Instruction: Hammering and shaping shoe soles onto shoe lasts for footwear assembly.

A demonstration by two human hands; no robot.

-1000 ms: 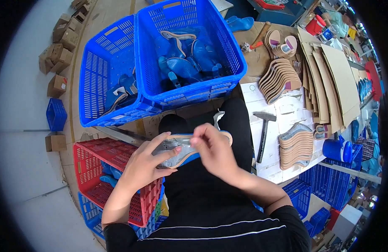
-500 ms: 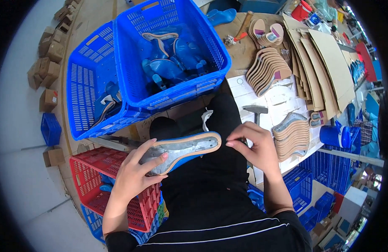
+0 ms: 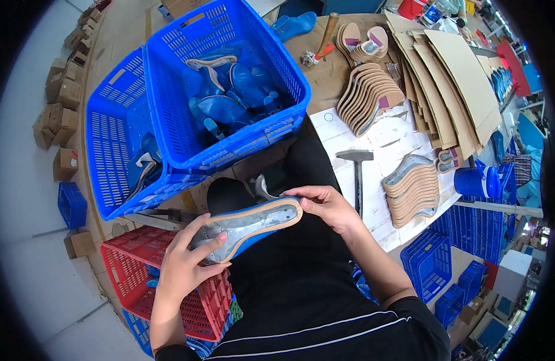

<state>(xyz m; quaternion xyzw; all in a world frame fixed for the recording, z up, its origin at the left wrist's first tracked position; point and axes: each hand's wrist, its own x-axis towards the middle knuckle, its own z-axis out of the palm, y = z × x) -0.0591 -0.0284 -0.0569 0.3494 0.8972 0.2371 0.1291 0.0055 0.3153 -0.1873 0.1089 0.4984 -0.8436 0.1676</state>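
In the head view, the only one here, a blue shoe last (image 3: 247, 231) is being held above the dark-clad lap, sole side up; a grey-centred insole with a tan rim is seen lying along it, the broad end turned to the left, the narrow end to the right and a little farther off; the broad end is gripped by the left hand (image 3: 184, 262), fingers laid across the grey face, the grip narrowed to the width of the piece; the narrow end is pinched by the right hand (image 3: 325, 207), thumb at the very tip, fingers on the far edge; just beyond, a curled pale strip (image 3: 263, 188) is seen near the knees; farther ahead, more blue lasts (image 3: 220, 111) are contained in a large blue crate (image 3: 247, 133), with a second blue crate (image 3: 112, 129) set against its left; on the white-covered worktop (image 3: 392, 150) to the right, a hammer (image 3: 358, 180) is laid, flanked by a near stack of insoles (image 3: 411, 195), with a far stack of insoles (image 3: 367, 96) placed beyond; cardboard sheets (image 3: 464, 84) are piled alongside; at lower left, a red crate (image 3: 130, 262) is partly covered by the left forearm.
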